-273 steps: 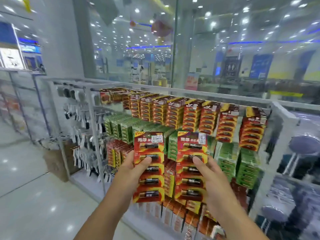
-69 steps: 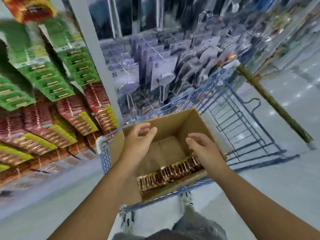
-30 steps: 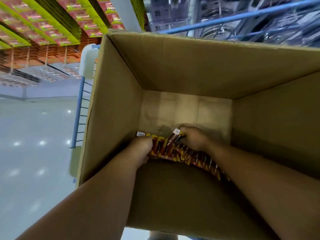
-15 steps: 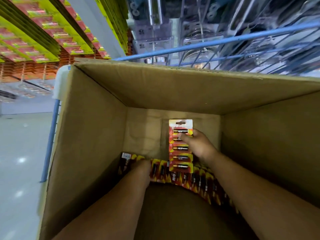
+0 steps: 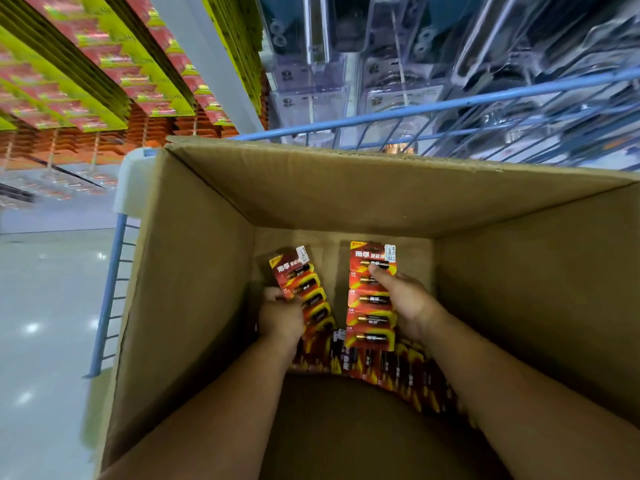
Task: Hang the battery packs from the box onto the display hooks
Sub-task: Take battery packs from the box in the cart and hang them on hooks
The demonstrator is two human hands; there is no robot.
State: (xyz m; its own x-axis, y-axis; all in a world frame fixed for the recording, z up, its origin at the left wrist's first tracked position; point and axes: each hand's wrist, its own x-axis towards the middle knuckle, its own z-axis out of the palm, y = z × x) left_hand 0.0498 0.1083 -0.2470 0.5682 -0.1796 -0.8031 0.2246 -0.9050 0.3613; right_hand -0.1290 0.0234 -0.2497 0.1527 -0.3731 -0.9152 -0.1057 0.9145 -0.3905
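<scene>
Head view: you're deep in the cardboard box, one battery strip per hand. Your left hand grips a tilted strip by its lower half; your right hand pinches an upright strip, thumb across the front, so both hanger ends stay free for the hooks. The remaining packs stand on edge along the near wall. The stocked display is upper left, well apart from the box.

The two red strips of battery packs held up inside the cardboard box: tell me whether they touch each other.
Apart. The head view shows bare cardboard between the tilted left strip and the upright right strip.
</scene>
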